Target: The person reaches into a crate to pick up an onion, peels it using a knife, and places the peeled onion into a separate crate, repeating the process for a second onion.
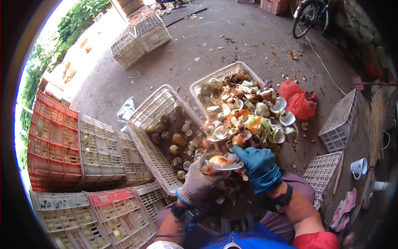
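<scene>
My left hand (197, 181), in a grey knit glove, is closed around an onion (219, 160) with orange-brown skin. My right hand (262, 169), in a blue rubber glove, grips a knife whose handle is hidden in the fist. Its pale blade (228, 167) lies against the near side of the onion. Just beyond the hands rises a heap of onion peels and cut outer layers (248, 120). Left of them, a white plastic crate (143, 155) holds several whole, dark-skinned onions (165, 128).
Stacked crates, red (54, 145) and white (101, 145), line the left side. A second white crate (198, 97) holds peels beyond the hands. A red mesh bag (296, 99) lies at right, near a mug (358, 167) and a straw broom (375, 128). A bicycle (309, 20) stands far back.
</scene>
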`<state>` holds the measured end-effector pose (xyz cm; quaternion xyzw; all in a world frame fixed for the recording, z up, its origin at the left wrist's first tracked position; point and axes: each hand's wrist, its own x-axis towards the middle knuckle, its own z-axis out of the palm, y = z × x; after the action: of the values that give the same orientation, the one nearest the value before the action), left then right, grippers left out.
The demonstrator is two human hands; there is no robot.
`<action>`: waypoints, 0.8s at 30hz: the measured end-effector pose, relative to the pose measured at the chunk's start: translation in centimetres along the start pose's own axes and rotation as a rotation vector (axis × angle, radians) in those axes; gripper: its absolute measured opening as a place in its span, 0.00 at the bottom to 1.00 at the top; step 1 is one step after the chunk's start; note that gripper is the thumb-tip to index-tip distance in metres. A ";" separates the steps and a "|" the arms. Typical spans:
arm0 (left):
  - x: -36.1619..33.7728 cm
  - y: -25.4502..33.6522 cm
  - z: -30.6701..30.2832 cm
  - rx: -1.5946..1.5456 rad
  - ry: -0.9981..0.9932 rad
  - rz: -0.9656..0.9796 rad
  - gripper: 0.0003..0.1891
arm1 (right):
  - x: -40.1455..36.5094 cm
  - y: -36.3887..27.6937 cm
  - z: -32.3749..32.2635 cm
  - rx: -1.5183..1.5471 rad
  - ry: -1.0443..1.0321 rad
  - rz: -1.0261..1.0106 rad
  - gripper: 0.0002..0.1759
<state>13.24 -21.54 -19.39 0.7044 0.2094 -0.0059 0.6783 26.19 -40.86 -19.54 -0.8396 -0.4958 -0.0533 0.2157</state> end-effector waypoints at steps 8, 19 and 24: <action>0.3 -0.2 0.3 0.302 -0.056 0.152 0.33 | -0.3 -0.5 0.4 0.026 0.002 -0.062 0.24; 0.2 1.5 1.5 0.272 -0.089 0.071 0.31 | -1.7 -0.4 0.7 -0.012 -0.007 -0.045 0.23; 0.3 0.7 1.3 0.069 -0.095 0.013 0.30 | -1.8 1.1 1.3 0.056 0.030 -0.004 0.24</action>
<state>14.06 -22.73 -18.93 0.7277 0.1719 -0.0424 0.6627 26.05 -42.26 -21.57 -0.8314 -0.4953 -0.0524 0.2465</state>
